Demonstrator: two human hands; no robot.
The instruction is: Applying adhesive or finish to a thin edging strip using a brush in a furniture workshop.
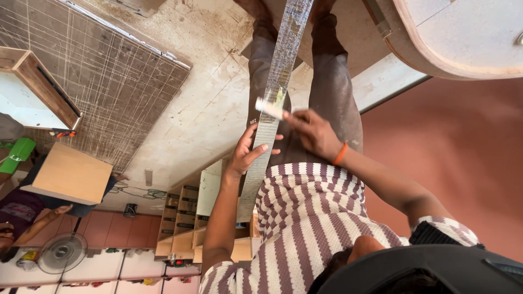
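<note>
A long, narrow silvery strip (279, 65) with a speckled pattern runs from my chest out over my legs. My left hand (248, 153) holds it about midway, with the thumb along one edge and the fingers spread across its face. My right hand (313, 133), which has an orange band at the wrist, pinches a small white tube-like object (269, 108). That object is pressed against the strip just beyond my left hand. My striped shirt (305, 218) fills the lower middle of the view.
A large board scored with crossing cut lines (103, 76) lies upper left, with a wooden box frame (43, 81) and a plain plywood panel (71, 173) beside it. Another person (22, 215) and a fan (61, 252) are lower left. A curved wooden piece (457, 38) sits upper right.
</note>
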